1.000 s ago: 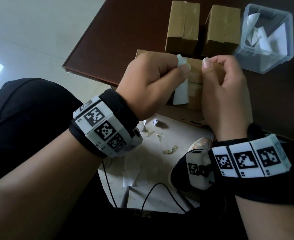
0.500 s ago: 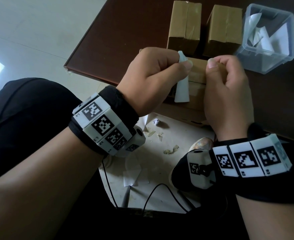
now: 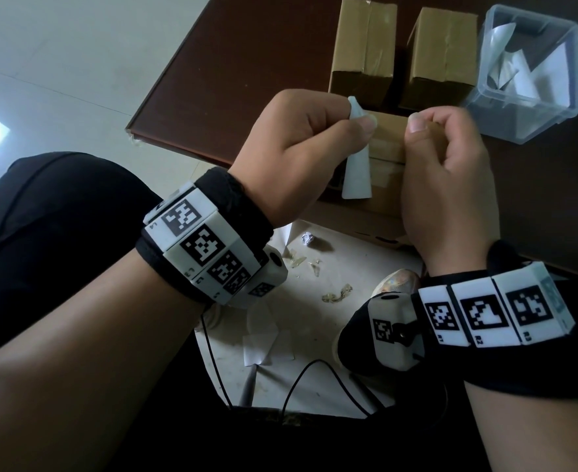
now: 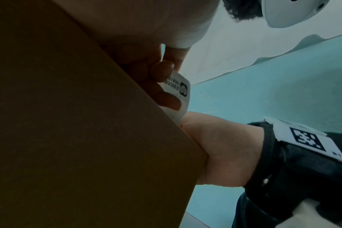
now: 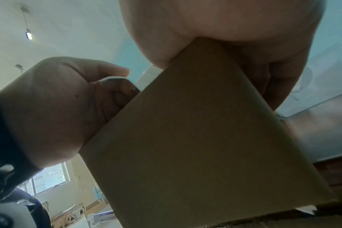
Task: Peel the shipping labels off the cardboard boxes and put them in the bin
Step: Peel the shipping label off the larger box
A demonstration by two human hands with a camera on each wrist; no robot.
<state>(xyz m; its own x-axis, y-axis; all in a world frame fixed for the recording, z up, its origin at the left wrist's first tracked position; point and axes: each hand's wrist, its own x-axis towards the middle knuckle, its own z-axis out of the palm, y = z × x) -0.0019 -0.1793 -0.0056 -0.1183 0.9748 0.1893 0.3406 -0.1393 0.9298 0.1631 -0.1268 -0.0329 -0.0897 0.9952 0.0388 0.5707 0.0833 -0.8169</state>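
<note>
A cardboard box (image 3: pixel 388 155) stands at the near edge of the brown table (image 3: pixel 233 83). My left hand (image 3: pixel 344 121) pinches the top of a white shipping label (image 3: pixel 357 175), which hangs partly peeled from the box's upper face. The left wrist view shows the label (image 4: pixel 179 90) with black print between my fingertips, beside the box (image 4: pixel 68 138). My right hand (image 3: pixel 434 126) grips the box's right side, thumb on top. From the right wrist view the box (image 5: pixel 205 138) fills the middle, with my left hand (image 5: pixel 59 100) at its left edge.
Two taped cardboard boxes (image 3: pixel 362 46) (image 3: pixel 442 52) stand side by side behind the held box. A clear plastic bin (image 3: pixel 485 97) holding several white labels sits at the table's back right. On the floor below lie paper scraps (image 3: pixel 267 342) and a black cable (image 3: pixel 315 366).
My left hand has lifted slightly, drawing the label a little higher off the box. The right hand keeps its grip in nearly the same place.
</note>
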